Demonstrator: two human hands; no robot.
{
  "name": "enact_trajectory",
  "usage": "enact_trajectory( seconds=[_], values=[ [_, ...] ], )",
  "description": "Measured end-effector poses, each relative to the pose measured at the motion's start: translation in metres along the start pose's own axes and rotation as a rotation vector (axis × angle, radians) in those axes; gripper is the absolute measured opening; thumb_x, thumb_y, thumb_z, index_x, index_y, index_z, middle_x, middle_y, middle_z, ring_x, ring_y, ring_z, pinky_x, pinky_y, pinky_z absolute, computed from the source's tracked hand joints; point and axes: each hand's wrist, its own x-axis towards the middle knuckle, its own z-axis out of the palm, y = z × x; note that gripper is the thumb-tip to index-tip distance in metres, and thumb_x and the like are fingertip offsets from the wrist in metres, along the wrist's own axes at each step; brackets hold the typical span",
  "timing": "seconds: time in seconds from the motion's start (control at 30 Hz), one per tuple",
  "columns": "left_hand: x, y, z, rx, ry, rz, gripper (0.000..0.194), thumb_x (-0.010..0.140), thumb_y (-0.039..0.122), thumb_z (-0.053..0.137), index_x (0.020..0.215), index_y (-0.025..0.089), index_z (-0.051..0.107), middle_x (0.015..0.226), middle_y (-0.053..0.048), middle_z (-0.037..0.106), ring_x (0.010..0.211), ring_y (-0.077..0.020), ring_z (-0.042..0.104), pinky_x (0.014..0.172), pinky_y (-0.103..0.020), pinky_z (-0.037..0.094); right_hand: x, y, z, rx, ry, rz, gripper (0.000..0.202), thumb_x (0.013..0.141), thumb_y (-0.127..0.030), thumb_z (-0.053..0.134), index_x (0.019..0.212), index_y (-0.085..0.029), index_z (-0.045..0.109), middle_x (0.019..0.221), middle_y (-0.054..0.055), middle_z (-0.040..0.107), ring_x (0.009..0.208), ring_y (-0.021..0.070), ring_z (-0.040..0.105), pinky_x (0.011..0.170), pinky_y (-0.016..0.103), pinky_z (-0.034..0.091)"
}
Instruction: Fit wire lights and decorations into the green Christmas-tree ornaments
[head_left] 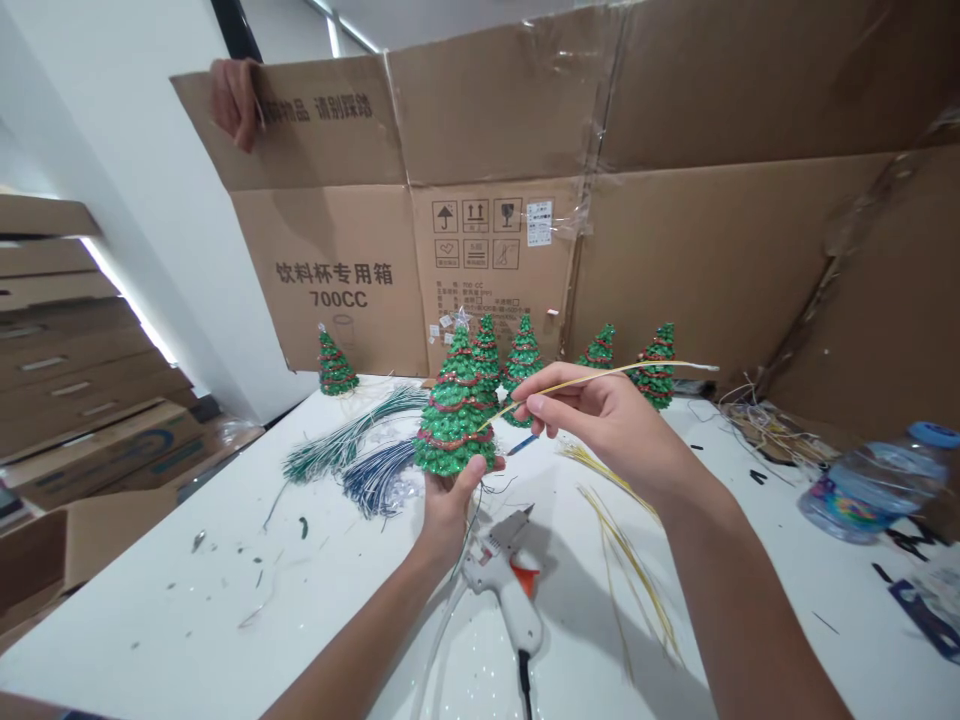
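Observation:
Held up from below in my left hand (448, 510) is a small green Christmas tree ornament (453, 400) with red garlands and a clear star on top. My right hand (574, 400) pinches a thin yellow wire (637, 370); one end points at the tree's lower right side, and the pale other end sticks out to the right. Whether the wire tip touches the tree I cannot tell. Below my hands a white hot glue gun (502, 580) with an orange trigger lies on the white table (285, 620). Loose yellow wires (626, 560) lie under my right forearm.
Several similar trees (337, 362) stand along a tall cardboard wall (487, 130). Bundles of green wire (337, 445) and blue wire (379, 475) lie left of my hands. A plastic bottle (874, 485) lies at the right. Another person's hand (235, 100) grips the cardboard's top left.

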Motion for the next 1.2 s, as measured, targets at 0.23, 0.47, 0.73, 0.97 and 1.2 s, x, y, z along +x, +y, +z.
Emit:
enact_trajectory(
  seconds=[0.23, 0.47, 0.73, 0.97, 1.2],
  values=[
    [-0.0016, 0.0002, 0.0009, 0.091, 0.028, 0.015, 0.070, 0.075, 0.044, 0.094, 0.132, 0.022, 0.061, 0.105, -0.006, 0.078, 0.093, -0.0270, 0.078, 0.097, -0.046, 0.058, 0.0000, -0.0017, 0.0028, -0.025, -0.007, -0.005, 0.012, 0.097, -0.034, 0.074, 0.100, -0.024, 0.081, 0.097, 0.003, 0.081, 0.084, 0.0144, 0.070, 0.073, 0.027, 0.051],
    [-0.0026, -0.0043, 0.0001, 0.203, 0.132, 0.117, 0.094, 0.069, 0.046, 0.098, 0.141, 0.027, 0.040, 0.131, -0.014, 0.070, 0.122, -0.0324, 0.071, 0.108, -0.053, 0.053, 0.0016, -0.0021, 0.0063, -0.044, -0.044, -0.030, 0.012, 0.098, -0.031, 0.073, 0.100, -0.025, 0.082, 0.101, 0.004, 0.081, 0.093, 0.0168, 0.074, 0.074, 0.027, 0.053],
    [-0.0036, -0.0058, -0.0005, 0.227, 0.097, 0.147, 0.085, 0.073, 0.044, 0.096, 0.136, 0.027, 0.041, 0.123, -0.012, 0.072, 0.129, -0.0335, 0.068, 0.110, -0.053, 0.053, 0.0014, -0.0016, 0.0089, -0.040, -0.082, -0.042, 0.011, 0.097, -0.027, 0.071, 0.100, -0.026, 0.082, 0.102, 0.003, 0.080, 0.084, 0.0149, 0.068, 0.074, 0.028, 0.052],
    [-0.0057, -0.0051, 0.0013, 0.232, 0.083, 0.181, 0.084, 0.073, 0.041, 0.096, 0.135, 0.027, 0.041, 0.133, -0.014, 0.069, 0.128, -0.0323, 0.069, 0.112, -0.052, 0.052, 0.0020, -0.0016, 0.0098, -0.050, -0.114, -0.051, 0.013, 0.098, -0.026, 0.069, 0.099, -0.025, 0.082, 0.103, 0.003, 0.079, 0.081, 0.0139, 0.066, 0.075, 0.029, 0.052],
    [-0.0059, -0.0066, -0.0001, 0.252, 0.070, 0.191, 0.086, 0.073, 0.041, 0.095, 0.136, 0.027, 0.039, 0.144, -0.016, 0.063, 0.129, -0.0317, 0.067, 0.111, -0.050, 0.052, 0.0011, 0.0004, 0.0091, -0.055, -0.108, -0.033, 0.013, 0.098, -0.027, 0.069, 0.100, -0.024, 0.081, 0.103, 0.003, 0.079, 0.082, 0.0141, 0.067, 0.076, 0.028, 0.053]
  ],
)
